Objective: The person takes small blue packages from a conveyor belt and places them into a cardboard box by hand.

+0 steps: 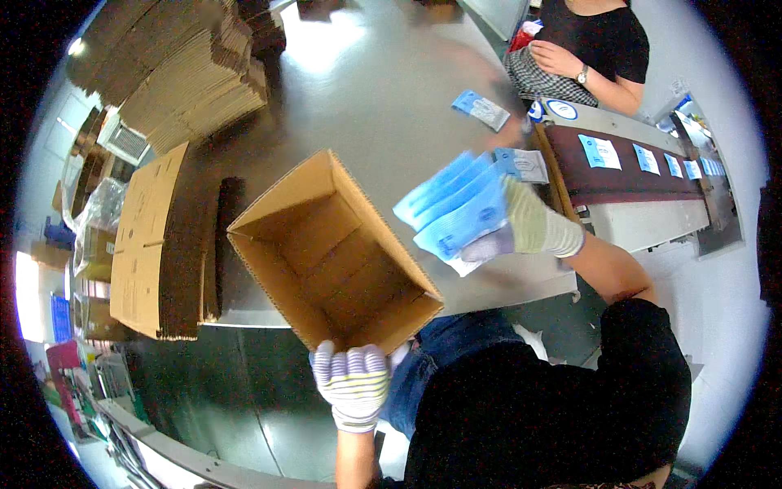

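Observation:
An open cardboard box (377,216) is tilted toward me at the near part of the metal table, and its inside looks bare. My left hand (355,383), in a striped knit glove, grips the box's near edge with the fingers curled over it. To the right of the box, my right hand (533,222), gloved as well, is closed on a fanned stack of blue-and-white packets (458,202). One blue-and-grey packet (529,165) lies on the table just beyond that hand, and another packet (482,111) lies farther away.
Flattened cartons (195,90) are piled at the far left, with more folded cartons (147,244) standing nearer. A dark conveyor belt (627,183) on the right carries a row of packets (600,152). Across the table stands another person (599,49) in a black top.

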Tool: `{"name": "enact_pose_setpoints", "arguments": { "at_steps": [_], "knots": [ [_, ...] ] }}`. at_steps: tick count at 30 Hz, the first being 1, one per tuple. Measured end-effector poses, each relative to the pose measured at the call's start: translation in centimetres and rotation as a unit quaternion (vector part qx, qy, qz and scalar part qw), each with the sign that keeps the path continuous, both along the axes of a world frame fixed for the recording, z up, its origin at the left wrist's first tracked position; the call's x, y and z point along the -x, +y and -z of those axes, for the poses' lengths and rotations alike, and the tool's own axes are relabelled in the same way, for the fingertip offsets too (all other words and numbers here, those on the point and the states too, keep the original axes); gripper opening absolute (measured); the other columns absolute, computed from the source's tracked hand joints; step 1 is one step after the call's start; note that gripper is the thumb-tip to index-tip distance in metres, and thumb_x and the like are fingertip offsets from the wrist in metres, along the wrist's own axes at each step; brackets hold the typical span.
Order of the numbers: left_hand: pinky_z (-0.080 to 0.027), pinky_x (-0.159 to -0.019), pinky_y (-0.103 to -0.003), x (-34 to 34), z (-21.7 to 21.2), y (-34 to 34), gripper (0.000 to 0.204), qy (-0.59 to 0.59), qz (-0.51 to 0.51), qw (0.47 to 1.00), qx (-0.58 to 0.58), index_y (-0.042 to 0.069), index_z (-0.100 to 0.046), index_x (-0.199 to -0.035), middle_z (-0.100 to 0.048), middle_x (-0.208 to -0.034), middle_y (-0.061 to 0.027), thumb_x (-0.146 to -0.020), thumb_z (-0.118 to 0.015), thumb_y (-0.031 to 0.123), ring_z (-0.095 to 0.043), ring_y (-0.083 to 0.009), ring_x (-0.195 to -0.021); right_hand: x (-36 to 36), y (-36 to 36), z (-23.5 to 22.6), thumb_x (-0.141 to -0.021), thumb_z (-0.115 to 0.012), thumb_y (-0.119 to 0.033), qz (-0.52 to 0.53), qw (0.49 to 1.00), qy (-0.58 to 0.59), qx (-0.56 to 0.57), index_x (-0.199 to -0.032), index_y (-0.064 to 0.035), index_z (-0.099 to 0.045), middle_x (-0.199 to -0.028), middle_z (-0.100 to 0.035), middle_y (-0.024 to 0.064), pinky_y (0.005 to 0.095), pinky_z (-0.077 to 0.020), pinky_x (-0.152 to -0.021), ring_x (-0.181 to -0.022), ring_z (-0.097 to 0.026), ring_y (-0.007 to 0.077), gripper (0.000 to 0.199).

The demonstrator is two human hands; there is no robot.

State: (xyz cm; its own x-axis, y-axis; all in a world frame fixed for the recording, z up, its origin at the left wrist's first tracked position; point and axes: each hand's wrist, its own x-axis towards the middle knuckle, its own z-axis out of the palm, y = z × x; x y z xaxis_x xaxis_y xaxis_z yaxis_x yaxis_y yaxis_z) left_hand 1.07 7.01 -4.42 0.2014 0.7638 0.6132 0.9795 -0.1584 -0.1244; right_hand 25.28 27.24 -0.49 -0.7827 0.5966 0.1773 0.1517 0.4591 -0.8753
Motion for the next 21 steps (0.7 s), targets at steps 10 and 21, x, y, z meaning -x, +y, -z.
{"name": "enact_pose_setpoints", "arguments": {
  "at_steps": [10, 21],
  "knots": [
    [-0.044, -0.082, -0.042, -3.3, -0.4, -1.4, 0.015, 0.06, 0.008, 0.997, 0.039, 0.011, -0.052, -0.077, -0.045, -0.065, -0.0035, -0.07, -0.059, 0.021, -0.05, -0.021, -0.064, 12.8, -3.9, -1.6, -0.083, -0.053, -0.02, -0.062, 0.874, -0.197, -0.439, -0.13, -0.0026, -0.043, -0.102, -0.058, 0.0149, 0.0428, -0.0461, -0.084, -0.095, -0.057, 0.0294, 0.051],
    [-0.044, -0.085, -0.046, -2.4, 2.2, -2.7, 0.012, 0.029, -0.012, 0.999, 0.027, 0.014, -0.05, -0.076, -0.049, -0.071, -0.0032, -0.081, -0.057, 0.023, -0.054, -0.0213, -0.072, 8.7, -7.3, -0.7, -0.082, -0.064, -0.031, -0.268, 0.914, -0.1, -0.288, -0.123, -0.0062, -0.053, -0.123, -0.055, 0.0124, 0.0411, -0.0427, -0.098, -0.114, -0.053, 0.028, 0.049]
  ]
}}
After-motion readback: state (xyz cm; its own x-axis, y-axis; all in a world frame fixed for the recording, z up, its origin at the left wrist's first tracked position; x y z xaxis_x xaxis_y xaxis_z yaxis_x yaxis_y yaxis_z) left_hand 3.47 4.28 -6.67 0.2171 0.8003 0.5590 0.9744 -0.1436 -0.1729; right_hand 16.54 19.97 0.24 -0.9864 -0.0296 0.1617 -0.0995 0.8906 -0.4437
